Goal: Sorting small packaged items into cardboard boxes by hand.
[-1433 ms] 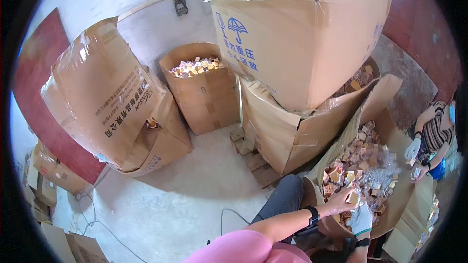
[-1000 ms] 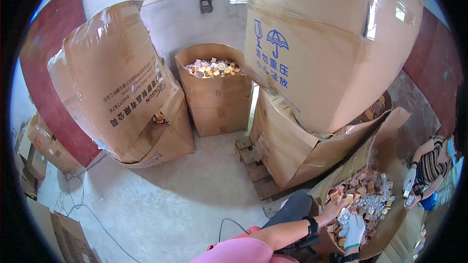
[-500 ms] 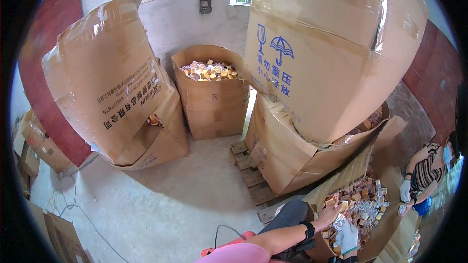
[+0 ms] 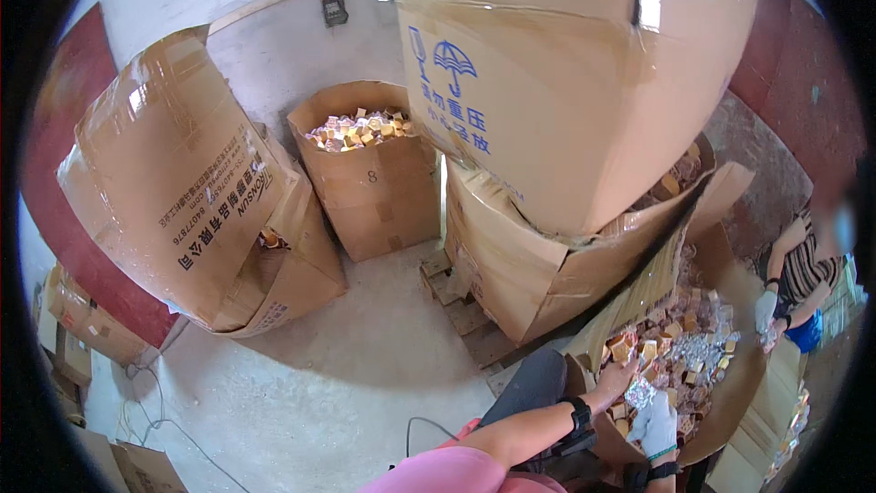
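Note:
My bare left hand (image 4: 617,383) reaches into the open carton (image 4: 730,434) at lower right. Its fingers are bent among small gold-and-brown blocks (image 4: 649,350), and whatever they hold is too small to make out. Close beside it is my right hand (image 4: 654,422), in a white glove with a green cuff edge. Its fingers close on a shiny, silvery clear-wrapped piece (image 4: 641,393). Around both hands lie many more blocks and a heap of silvery clear pieces (image 4: 698,352). A black band circles each of my wrists.
A co-worker in white gloves (image 4: 766,310) stands at the carton's far right. Behind it, a tall carton (image 4: 547,128) rests in another on a wooden pallet (image 4: 474,329). A block-filled carton (image 4: 374,196) and a leaning carton (image 4: 173,183) stand left. A cable (image 4: 196,447) crosses the floor.
The view has shifted to the right, so the cartons sit farther left. Both my hands stay in the carton, close together. The co-worker's hands have moved slightly.

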Demonstrator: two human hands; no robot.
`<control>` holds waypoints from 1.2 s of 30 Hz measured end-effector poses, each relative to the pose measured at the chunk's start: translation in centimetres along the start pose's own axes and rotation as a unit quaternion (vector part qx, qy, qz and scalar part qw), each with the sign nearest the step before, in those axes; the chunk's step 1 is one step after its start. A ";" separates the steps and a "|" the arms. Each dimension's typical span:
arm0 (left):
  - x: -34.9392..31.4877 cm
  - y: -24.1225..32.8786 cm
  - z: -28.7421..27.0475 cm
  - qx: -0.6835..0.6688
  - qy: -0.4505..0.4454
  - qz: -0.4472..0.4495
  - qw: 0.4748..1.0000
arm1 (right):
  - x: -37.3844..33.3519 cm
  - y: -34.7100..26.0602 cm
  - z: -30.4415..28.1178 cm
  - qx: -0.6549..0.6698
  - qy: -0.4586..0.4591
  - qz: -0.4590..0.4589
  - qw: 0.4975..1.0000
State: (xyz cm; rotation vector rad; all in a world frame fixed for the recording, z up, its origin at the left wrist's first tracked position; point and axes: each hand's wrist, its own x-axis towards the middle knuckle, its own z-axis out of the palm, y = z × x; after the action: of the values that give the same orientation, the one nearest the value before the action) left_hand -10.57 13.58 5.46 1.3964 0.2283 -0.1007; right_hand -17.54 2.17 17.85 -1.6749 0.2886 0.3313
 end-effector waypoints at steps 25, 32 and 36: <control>-3.0 5.6 1.8 -0.184 -0.069 -0.219 0.956 | -1.2 4.5 -6.0 0.279 0.005 -0.009 0.960; -2.3 2.0 0.7 -0.068 -0.083 -0.056 0.993 | -1.0 2.9 -3.3 0.090 0.009 -0.027 0.996; -3.1 2.4 3.8 0.273 -0.110 0.196 0.935 | -2.0 4.6 -5.8 0.069 0.028 0.006 0.997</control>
State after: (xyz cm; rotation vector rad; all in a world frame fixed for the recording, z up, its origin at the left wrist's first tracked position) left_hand -12.71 10.03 9.01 1.9421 -0.2917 0.0154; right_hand -20.80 -4.20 15.10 -1.5482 0.3555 0.2662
